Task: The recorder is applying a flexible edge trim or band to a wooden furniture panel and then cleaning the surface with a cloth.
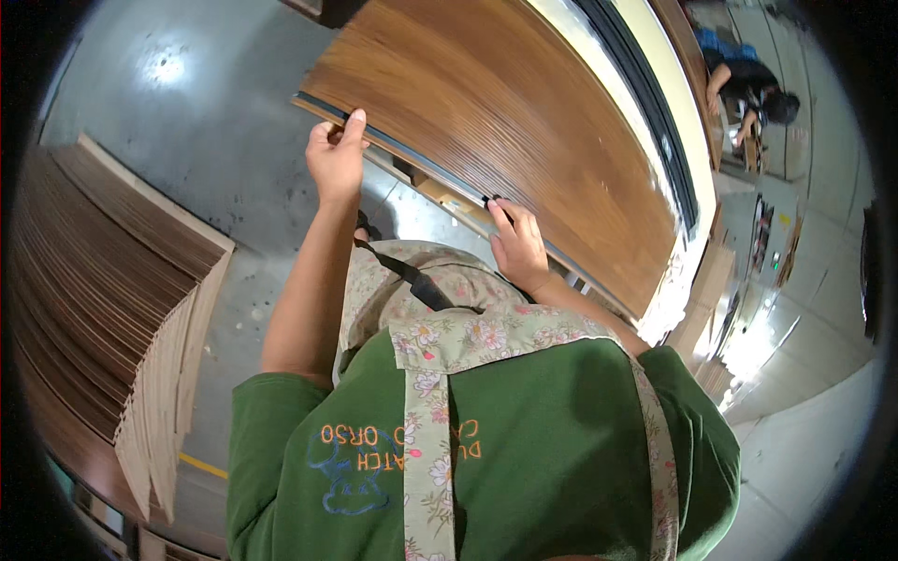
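A large brown wood-grain panel [505, 122] lies in front of me, its near edge running from the upper left down to the right. Along that edge runs a thin black strip [412, 152]. My left hand [337, 161] is closed at the panel's left part, thumb on top by the strip and fingers curled at the edge below. Farther right along the same edge, my right hand [519, 245] is closed in a pinch, with a short black piece of the strip showing at its fingertips. Its other fingers are curled and partly hidden.
Beyond the panel lie a bundle of long black strips [645, 89] and pale sheet material. At left stands a stack of brown panels [103, 299] with pale edges on the grey floor [187, 103]. Another person [748, 89] bends over work at the far right.
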A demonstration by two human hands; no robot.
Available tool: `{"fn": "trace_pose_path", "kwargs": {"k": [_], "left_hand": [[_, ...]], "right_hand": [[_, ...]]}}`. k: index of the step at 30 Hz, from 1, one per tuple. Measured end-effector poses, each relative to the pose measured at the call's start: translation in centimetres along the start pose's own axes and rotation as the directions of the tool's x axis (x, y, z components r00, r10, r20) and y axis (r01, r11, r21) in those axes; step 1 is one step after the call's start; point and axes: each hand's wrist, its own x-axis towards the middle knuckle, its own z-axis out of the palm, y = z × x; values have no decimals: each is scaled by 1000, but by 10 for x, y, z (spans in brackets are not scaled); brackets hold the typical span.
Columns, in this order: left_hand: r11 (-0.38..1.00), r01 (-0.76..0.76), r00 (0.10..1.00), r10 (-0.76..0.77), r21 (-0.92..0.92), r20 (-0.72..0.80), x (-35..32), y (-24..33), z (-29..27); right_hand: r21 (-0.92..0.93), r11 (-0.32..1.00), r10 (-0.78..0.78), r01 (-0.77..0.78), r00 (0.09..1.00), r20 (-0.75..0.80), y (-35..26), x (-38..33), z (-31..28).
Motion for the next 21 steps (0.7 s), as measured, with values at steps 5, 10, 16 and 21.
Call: {"fn": "trace_pose_path", "kwargs": {"k": [5,10,16,21], "left_hand": [[988,51,935,-99,147,340,-72,-42,31],[929,141,875,-278,341,396,-125,-57,58],[948,179,873,-277,262,402,-148,-75,75],[923,184,888,-303,338,346,-150,-67,82]], "right_hand": [[43,994,107,-103,990,-89,15,-45,-3],[-127,964,223,-232,972,-79,58,-137,-15],[11,944,323,-329,919,-224,61,-151,-14],[-156,940,277,-303,946,-171,63,-149,-15]]}}
